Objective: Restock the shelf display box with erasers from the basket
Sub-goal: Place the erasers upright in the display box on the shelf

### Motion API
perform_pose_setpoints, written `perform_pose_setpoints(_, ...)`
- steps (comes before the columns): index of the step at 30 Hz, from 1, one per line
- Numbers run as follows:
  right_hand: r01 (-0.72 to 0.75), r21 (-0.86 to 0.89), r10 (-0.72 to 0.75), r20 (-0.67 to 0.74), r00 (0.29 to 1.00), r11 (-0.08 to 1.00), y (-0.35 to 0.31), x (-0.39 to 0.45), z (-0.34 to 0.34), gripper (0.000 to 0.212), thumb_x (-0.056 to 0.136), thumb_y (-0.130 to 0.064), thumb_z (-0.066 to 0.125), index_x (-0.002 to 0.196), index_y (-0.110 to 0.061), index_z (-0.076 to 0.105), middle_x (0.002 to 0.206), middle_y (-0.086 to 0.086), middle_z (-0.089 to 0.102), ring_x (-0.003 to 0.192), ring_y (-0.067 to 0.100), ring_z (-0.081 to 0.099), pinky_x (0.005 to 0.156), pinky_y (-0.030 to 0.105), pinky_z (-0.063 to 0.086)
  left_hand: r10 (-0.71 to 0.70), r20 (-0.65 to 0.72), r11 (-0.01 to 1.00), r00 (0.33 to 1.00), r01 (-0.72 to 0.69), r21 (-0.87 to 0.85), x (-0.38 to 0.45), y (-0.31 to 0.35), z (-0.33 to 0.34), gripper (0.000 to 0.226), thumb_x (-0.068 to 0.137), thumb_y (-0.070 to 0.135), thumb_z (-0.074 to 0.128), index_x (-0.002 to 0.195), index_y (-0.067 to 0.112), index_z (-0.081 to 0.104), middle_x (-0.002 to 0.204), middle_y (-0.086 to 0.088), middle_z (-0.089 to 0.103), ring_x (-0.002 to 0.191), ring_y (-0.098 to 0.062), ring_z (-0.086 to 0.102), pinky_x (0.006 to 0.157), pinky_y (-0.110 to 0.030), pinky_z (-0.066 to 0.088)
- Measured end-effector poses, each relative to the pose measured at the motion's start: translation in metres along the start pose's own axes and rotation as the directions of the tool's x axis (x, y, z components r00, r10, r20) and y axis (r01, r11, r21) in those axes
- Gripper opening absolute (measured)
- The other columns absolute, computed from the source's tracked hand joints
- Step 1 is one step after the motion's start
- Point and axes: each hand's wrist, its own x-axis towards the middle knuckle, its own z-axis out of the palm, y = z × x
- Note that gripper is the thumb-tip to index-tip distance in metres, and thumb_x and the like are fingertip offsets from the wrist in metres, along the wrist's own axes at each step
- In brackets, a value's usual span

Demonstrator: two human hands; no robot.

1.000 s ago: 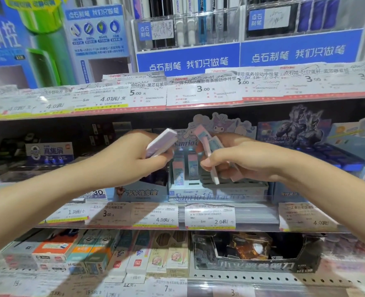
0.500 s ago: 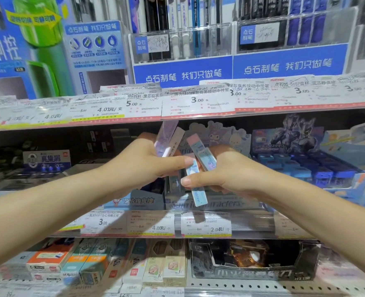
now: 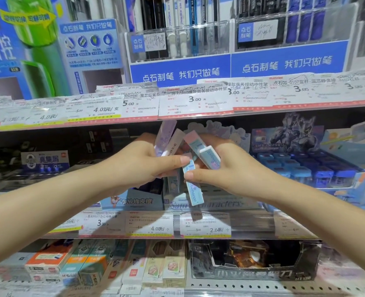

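Left hand: I am gripping two erasers with my left hand (image 3: 138,166), fingers curled round them, thumb stretching right toward my other hand.
Left-hand erasers: a lilac eraser (image 3: 166,133) and a white eraser with a barcode (image 3: 174,144) are standing up out of my fist, tilting right, directly above the display box.
Right hand: my right hand (image 3: 226,170) is closing on several erasers, thumb tip meeting my left thumb tip.
Right-hand erasers: a pink and blue eraser (image 3: 195,144) is slanting up-left above the display box; a white-ended eraser (image 3: 210,156) is lying just beside it in my fingers; a pale blue eraser (image 3: 193,189) is hanging down from my thumb, its lower end overlapping the front of the display box.
Display box: the display box (image 3: 215,203) is sitting on the middle shelf, straight below both my hands, its printed front wall facing me; I cannot tell how full it is, my hands are hiding it.
Neighbours: a blue eraser box (image 3: 134,200) is standing just left of the display box; a box of dark blue items (image 3: 318,170) is standing to its right.
Price tags: a strip of price tags (image 3: 205,226) is running along the shelf edge right under the display box.
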Motion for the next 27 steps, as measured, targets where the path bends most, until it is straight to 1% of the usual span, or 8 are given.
perform_pose_setpoints(2, 0.073, -0.052, -0.074, -0.021, 0.997, 0.996, 0.004, 0.002, -0.002, 0.026, 0.084, -0.019, 0.064, 0.107, -0.019, 0.054, 0.083, -0.013, 0.058, 0.07, -0.001, 0.056, 0.064, 0.011, 0.044, 0.053, -0.039, 0.997, 0.998, -0.05, 0.065, 0.001, 0.0, 0.0, 0.056, 0.086, 0.033, 0.059, 0.032, 0.02, 0.051, 0.031, 0.01, 0.038, 0.033, -0.004, 0.031, 0.038, -0.011, 0.024)
perform_pose_setpoints(6, 0.07, -0.147, -0.088, -0.124, 0.988, 0.987, 0.014, 0.007, -0.007, 0.022, 0.082, -0.018, 0.065, 0.096, -0.03, 0.051, 0.078, -0.017, 0.054, 0.069, -0.013, 0.052, 0.059, 0.007, 0.039, 0.105, -0.083, 0.953, 0.991, -0.077, 0.293, 0.002, -0.006, -0.008, 0.049, 0.089, 0.029, 0.055, 0.045, 0.014, 0.041, 0.03, 0.004, 0.038, 0.031, -0.008, 0.033, 0.036, -0.013, 0.026)
perform_pose_setpoints(8, 0.026, -0.143, -0.055, -0.206, 0.977, 0.989, 0.02, 0.01, -0.006, 0.033, 0.081, -0.018, 0.066, 0.081, -0.04, 0.041, 0.072, -0.017, 0.046, 0.062, -0.015, 0.048, 0.055, 0.004, 0.036, 0.113, -0.034, 0.86, 0.993, -0.08, 0.504, 0.002, -0.013, -0.012, 0.045, 0.09, 0.028, 0.054, 0.051, 0.013, 0.038, 0.038, 0.002, 0.036, 0.036, -0.011, 0.031, 0.041, -0.019, 0.026)
perform_pose_setpoints(11, -0.012, -0.179, -0.038, -0.274, 0.961, 0.984, 0.028, 0.012, -0.003, 0.03, 0.08, -0.019, 0.067, 0.081, -0.029, 0.039, 0.068, -0.015, 0.04, 0.058, -0.003, 0.041, 0.052, 0.007, 0.035, 0.103, 0.062, 0.709, 0.993, -0.117, 0.696, 0.001, -0.021, -0.015, 0.035, 0.089, 0.023, 0.052, 0.059, 0.017, 0.034, 0.051, 0.001, 0.036, 0.044, -0.014, 0.029, 0.048, -0.03, 0.024)
perform_pose_setpoints(15, -0.001, -0.16, -0.04, -0.249, 0.968, 0.987, 0.029, 0.015, 0.003, 0.037, 0.08, -0.017, 0.068, 0.074, -0.035, 0.035, 0.067, -0.015, 0.04, 0.056, -0.004, 0.044, 0.051, 0.009, 0.034, 0.093, 0.119, 0.656, 0.988, -0.151, 0.74, 0.001, -0.021, -0.017, 0.035, 0.086, 0.02, 0.053, 0.057, 0.024, 0.034, 0.054, 0.001, 0.041, 0.044, -0.013, 0.032, 0.05, -0.03, 0.026)
perform_pose_setpoints(18, 0.003, -0.202, -0.048, -0.219, 0.975, 0.979, 0.031, 0.019, 0.01, 0.031, 0.081, -0.018, 0.067, 0.08, -0.025, 0.037, 0.068, -0.011, 0.043, 0.059, 0.01, 0.043, 0.051, 0.016, 0.033, 0.066, 0.115, 0.662, 0.991, -0.13, 0.738, 0.003, -0.019, -0.019, 0.035, 0.086, 0.021, 0.054, 0.057, 0.019, 0.035, 0.055, 0.002, 0.041, 0.042, -0.01, 0.035, 0.049, -0.03, 0.028)
perform_pose_setpoints(22, 0.033, -0.233, -0.077, -0.182, 0.98, 0.972, 0.033, 0.02, 0.014, 0.023, 0.082, -0.018, 0.066, 0.088, -0.015, 0.043, 0.079, 0.012, 0.058, 0.069, 0.031, 0.052, 0.059, 0.036, 0.044, -0.011, 0.131, 0.675, 0.991, -0.09, 0.732, 0.004, -0.016, -0.02, 0.031, 0.089, 0.023, 0.053, 0.061, 0.015, 0.04, 0.062, 0.004, 0.044, 0.047, -0.012, 0.039, 0.051, -0.029, 0.035)
perform_pose_setpoints(27, 0.056, -0.301, -0.105, -0.152, 0.983, 0.952, 0.029, 0.02, 0.01, 0.022, 0.082, -0.017, 0.065, 0.082, -0.017, 0.043, 0.068, -0.004, 0.046, 0.059, 0.011, 0.04, 0.054, 0.024, 0.033, -0.016, 0.142, 0.696, 0.99, -0.091, 0.713, 0.005, -0.019, -0.021, 0.034, 0.089, 0.022, 0.054, 0.058, 0.016, 0.04, 0.068, 0.006, 0.043, 0.047, -0.01, 0.041, 0.05, -0.026, 0.035)
